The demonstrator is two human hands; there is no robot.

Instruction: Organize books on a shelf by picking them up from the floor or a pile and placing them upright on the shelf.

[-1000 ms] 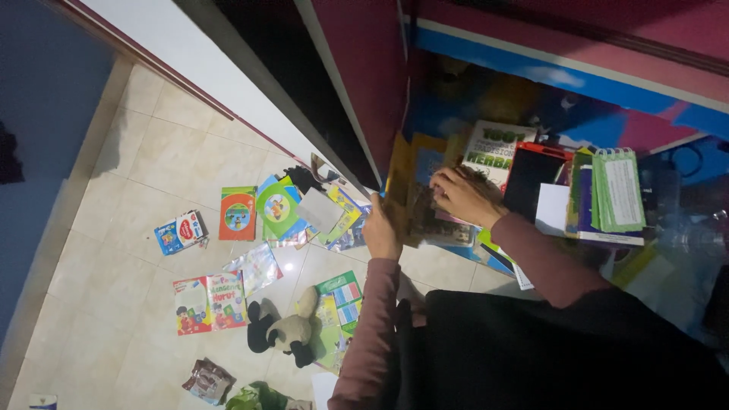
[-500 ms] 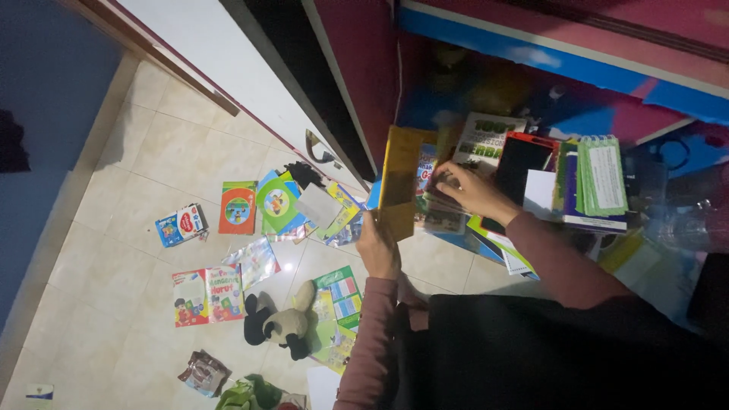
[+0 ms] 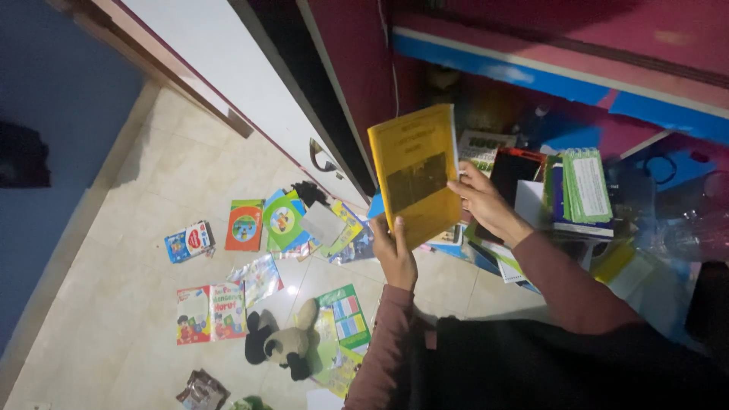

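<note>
I hold a thin yellow book (image 3: 416, 171) up in front of me with both hands. My left hand (image 3: 396, 254) grips its lower edge from below. My right hand (image 3: 480, 199) clasps its right edge. Behind the book a heap of books (image 3: 531, 182) lies at the foot of a pink and blue cabinet, among them a black slate and a green spiral-bound pad (image 3: 588, 186).
Children's books (image 3: 244, 225) lie scattered over the beige floor tiles, along with a small box (image 3: 187, 241), an open picture book (image 3: 211, 311) and a plush toy (image 3: 279, 343). A white door (image 3: 228, 68) and a dark red cabinet panel (image 3: 357, 68) stand at the top.
Both hands have lifted the yellow book out of the heap and turned its cover toward me. My right hand left the heap and took the book's edge.
</note>
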